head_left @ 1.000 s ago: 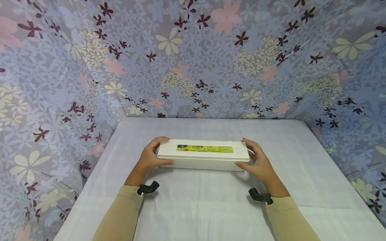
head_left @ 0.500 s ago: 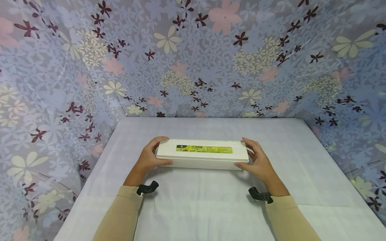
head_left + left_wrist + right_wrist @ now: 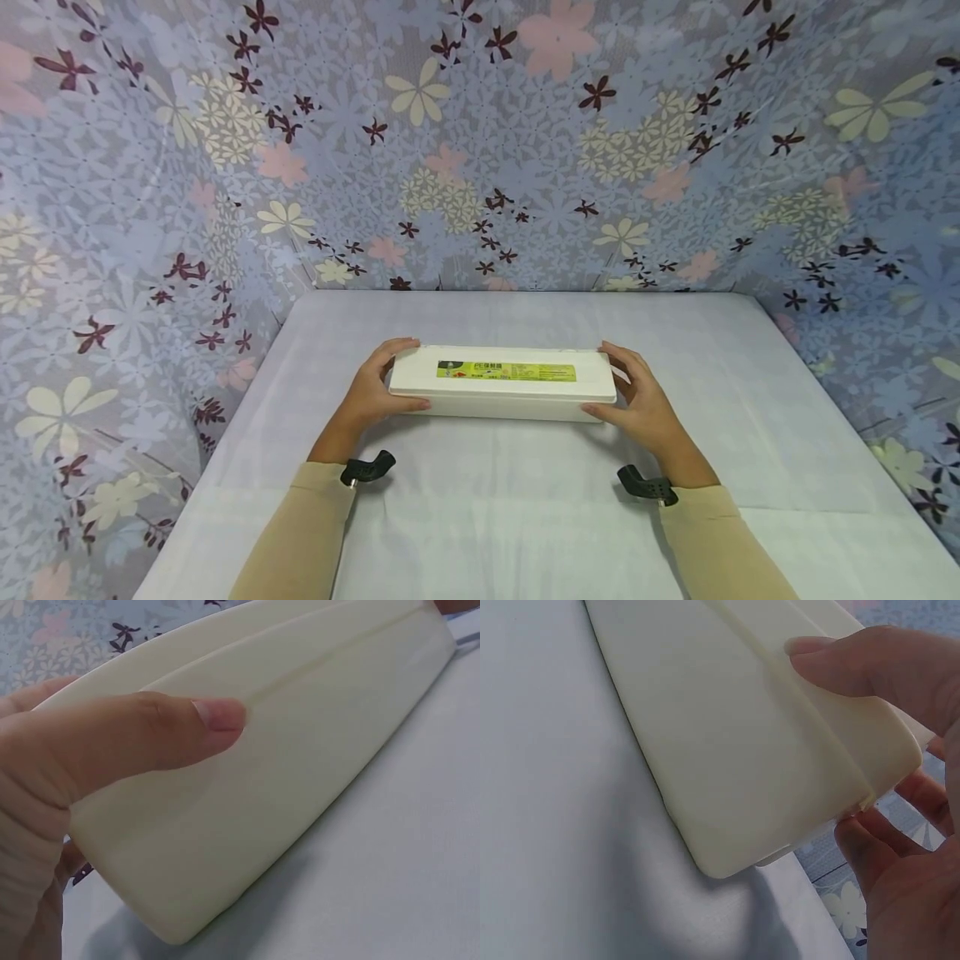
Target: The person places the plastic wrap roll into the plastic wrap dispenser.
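A long white box [image 3: 510, 406] with a lid lies crosswise on the table, and a yellow-green printed label [image 3: 506, 372] is stuck to its top. My left hand [image 3: 375, 383] grips the box's left end, thumb along the near side and fingers reaching round to the far edge. At the opposite end my right hand [image 3: 637, 396] holds it in the same way. In the left wrist view the thumb [image 3: 187, 731] presses on the box's side [image 3: 247, 795]. The right wrist view has the right thumb [image 3: 855, 664] on the lid's side, other fingers bent at the box's end [image 3: 765, 772].
White cloth covers the table [image 3: 495, 517]. A floral curtain [image 3: 480, 167] hangs behind it and along both sides. Black curved wrist mounts [image 3: 367, 468] are strapped on both forearms, by the beige sleeves [image 3: 300, 533].
The box and both hands stay almost where they were, with only a very slight shift in the head view. Both hands keep their hold throughout.
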Tool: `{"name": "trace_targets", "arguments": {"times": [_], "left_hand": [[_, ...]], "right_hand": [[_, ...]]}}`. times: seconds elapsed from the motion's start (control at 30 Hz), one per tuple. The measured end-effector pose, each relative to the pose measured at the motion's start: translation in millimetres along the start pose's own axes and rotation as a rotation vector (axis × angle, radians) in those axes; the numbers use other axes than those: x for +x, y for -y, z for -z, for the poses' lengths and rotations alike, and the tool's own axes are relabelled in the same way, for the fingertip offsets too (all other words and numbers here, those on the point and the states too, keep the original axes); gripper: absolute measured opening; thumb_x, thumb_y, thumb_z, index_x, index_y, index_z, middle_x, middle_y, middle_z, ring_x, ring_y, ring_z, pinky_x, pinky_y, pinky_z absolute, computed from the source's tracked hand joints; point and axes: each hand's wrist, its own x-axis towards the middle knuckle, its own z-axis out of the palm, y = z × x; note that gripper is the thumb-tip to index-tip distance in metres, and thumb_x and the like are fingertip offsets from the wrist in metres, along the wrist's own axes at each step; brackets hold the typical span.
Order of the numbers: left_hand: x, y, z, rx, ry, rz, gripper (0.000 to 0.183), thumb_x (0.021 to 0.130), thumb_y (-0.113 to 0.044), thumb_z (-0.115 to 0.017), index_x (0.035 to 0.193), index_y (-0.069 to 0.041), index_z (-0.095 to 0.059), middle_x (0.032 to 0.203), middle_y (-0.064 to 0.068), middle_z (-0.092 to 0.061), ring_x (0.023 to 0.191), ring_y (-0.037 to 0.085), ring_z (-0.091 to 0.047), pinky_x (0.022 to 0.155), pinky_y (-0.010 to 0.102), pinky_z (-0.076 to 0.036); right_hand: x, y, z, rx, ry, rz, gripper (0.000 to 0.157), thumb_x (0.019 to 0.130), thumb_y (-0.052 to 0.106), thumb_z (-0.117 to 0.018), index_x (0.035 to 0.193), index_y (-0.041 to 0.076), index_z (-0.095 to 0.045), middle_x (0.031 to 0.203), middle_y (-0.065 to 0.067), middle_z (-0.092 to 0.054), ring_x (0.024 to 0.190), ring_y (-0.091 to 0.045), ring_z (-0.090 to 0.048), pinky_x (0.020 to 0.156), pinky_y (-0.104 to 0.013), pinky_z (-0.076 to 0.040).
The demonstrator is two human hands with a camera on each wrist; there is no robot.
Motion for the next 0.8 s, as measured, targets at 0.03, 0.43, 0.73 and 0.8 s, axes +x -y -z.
{"name": "trace_targets", "arguments": {"times": [0.03,0.43,0.73,0.8], "left_hand": [[0.2,0.8,-0.1,-0.006,0.003,0.0,0.095,0.062,0.011,-0.099,0.147,0.003,-0.055,0.151,0.021,-0.049,0.143,0.035,-0.041,0.117,0.058,-0.031],[2.8,36.6,1.2,0.067,0.001,-0.028,0.108,0.055,-0.002,-0.106,0.151,-0.008,-0.056,0.157,0.012,-0.048,0.146,0.033,-0.039,0.118,0.062,-0.026],[0.6,34.6,0.5,0.068,0.004,-0.084,0.108,0.057,-0.004,-0.106,0.152,-0.013,-0.056,0.158,0.004,-0.048,0.149,0.028,-0.037,0.12,0.059,-0.022],[0.6,34.0,-0.1,0.075,-0.001,-0.086,0.108,0.057,-0.002,-0.105,0.153,-0.011,-0.056,0.159,0.006,-0.047,0.149,0.029,-0.036,0.12,0.061,-0.022]], "right_hand": [[0.1,-0.1,0.5,0.007,0.005,0.002,0.1,0.076,-0.015,-0.089,0.16,0.007,-0.04,0.159,-0.013,-0.034,0.147,-0.041,-0.032,0.114,-0.024,-0.035],[0.1,0.3,3.9,-0.004,0.038,0.037,0.099,0.078,-0.014,-0.088,0.162,0.008,-0.038,0.164,-0.021,-0.027,0.148,-0.044,-0.028,0.116,-0.023,-0.032],[-1.8,1.2,3.6,-0.038,0.033,0.026,0.102,0.077,-0.012,-0.09,0.162,0.009,-0.038,0.165,-0.022,-0.026,0.148,-0.046,-0.028,0.113,-0.019,-0.032],[-2.0,1.9,3.3,-0.048,0.032,0.03,0.104,0.076,-0.014,-0.09,0.162,0.008,-0.037,0.165,-0.022,-0.025,0.148,-0.047,-0.028,0.113,-0.018,-0.032]]}}
